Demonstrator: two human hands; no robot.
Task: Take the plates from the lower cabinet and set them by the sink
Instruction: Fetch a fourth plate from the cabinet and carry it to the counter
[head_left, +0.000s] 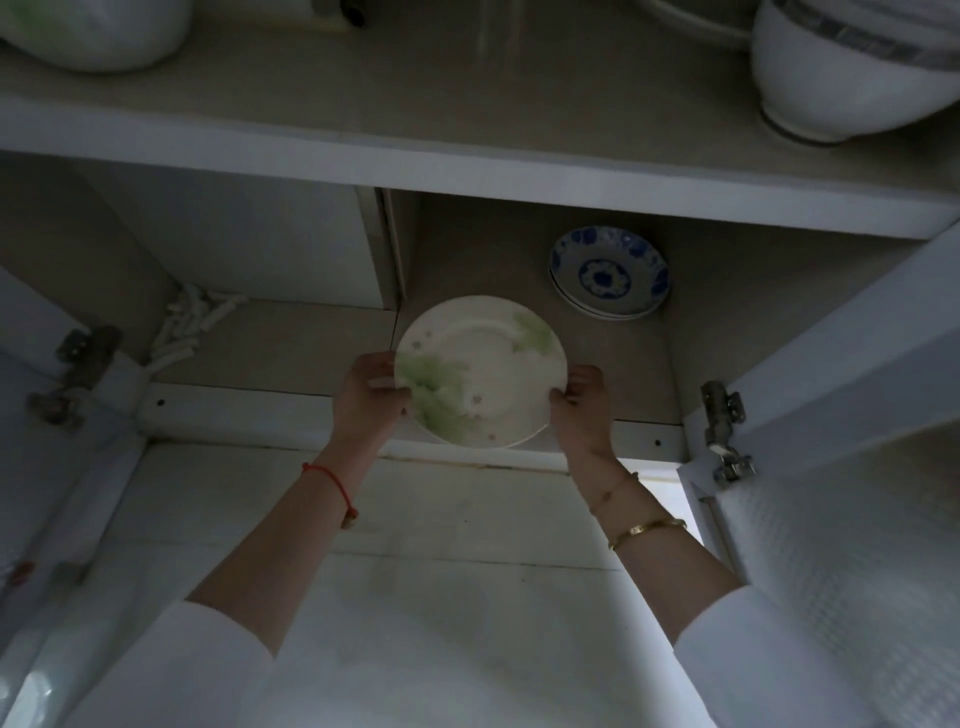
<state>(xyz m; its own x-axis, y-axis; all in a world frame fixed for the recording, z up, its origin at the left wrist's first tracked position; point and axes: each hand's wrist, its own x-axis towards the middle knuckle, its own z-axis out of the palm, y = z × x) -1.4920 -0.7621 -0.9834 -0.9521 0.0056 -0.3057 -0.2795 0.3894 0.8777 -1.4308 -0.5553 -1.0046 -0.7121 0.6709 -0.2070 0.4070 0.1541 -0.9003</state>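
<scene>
The open cabinet (234, 234) fills the view, its right door (857, 389) swung out and white sleeves reaching up from below. On the upper shelf (363, 104) a stack of white bowls (841, 78) with a grey-blue band stands at the right, and a blurred white shape sits at the far left. On the lower shelf (311, 338), a white plate (480, 371) with pale green markings is held tilted at the front edge, just right of the middle divider. Behind it, toward the back right corner and apart from it, lies a stack of at least 2 blue-and-white plates (609, 273). The left hand (366, 400) grips the white plate's left rim, with the fingers curled behind it. The right hand (584, 410) pinches the right rim the same way. A metal hinge (724, 431) sits on the right door. A gold bangle (647, 530) circles the right wrist, and a red string (332, 483) the left.
</scene>
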